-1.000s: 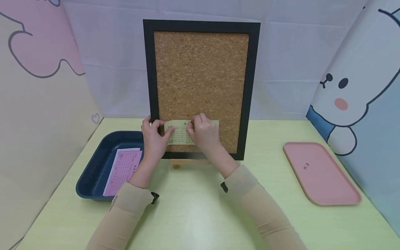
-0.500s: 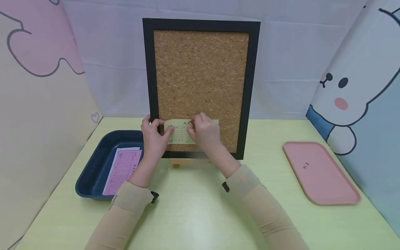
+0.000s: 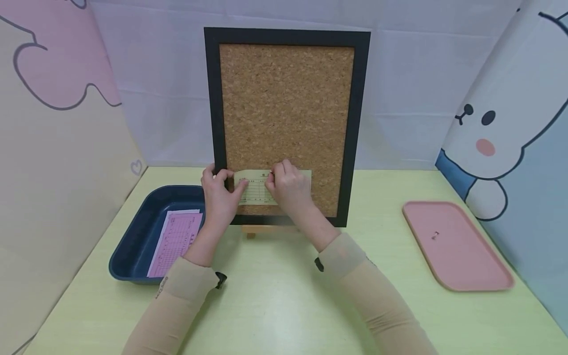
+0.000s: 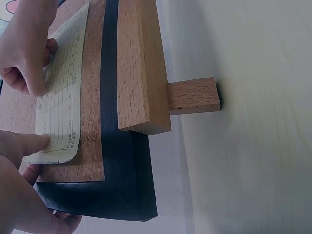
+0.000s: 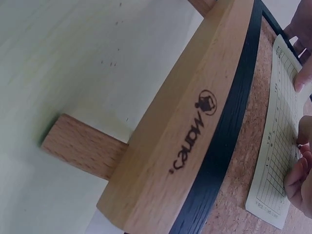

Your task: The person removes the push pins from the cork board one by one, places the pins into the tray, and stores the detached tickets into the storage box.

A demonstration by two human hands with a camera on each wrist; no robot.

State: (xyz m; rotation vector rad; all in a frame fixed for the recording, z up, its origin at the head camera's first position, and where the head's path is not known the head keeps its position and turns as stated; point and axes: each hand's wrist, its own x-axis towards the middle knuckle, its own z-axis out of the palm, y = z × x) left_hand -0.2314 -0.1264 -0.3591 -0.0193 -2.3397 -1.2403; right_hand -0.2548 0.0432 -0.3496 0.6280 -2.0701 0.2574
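A framed corkboard (image 3: 288, 108) stands upright on a wooden easel (image 4: 141, 63). Against its lower part lies a pale yellow printed form (image 3: 257, 193). My left hand (image 3: 220, 196) pinches the form's left end, thumb on the printed face, index finger by the upper corner; its other fingers reach round the black frame (image 3: 219, 113). At the form's top middle, my right hand (image 3: 294, 188) pinches a small push pin (image 3: 271, 172), mostly hidden by the fingertips. In the right wrist view, thumb and fingers of that hand meet close over the form (image 5: 275, 161).
A dark blue tray (image 3: 133, 246) on the left holds pink and white printed slips (image 3: 177, 241), partly behind the left forearm. On the right lies a pink tray (image 3: 470, 261) with several small pins (image 3: 435, 235). A white sheet (image 3: 399, 88) hangs behind the board.
Both hands keep their places on the form. The right fingertips shift only very slightly at the pin.
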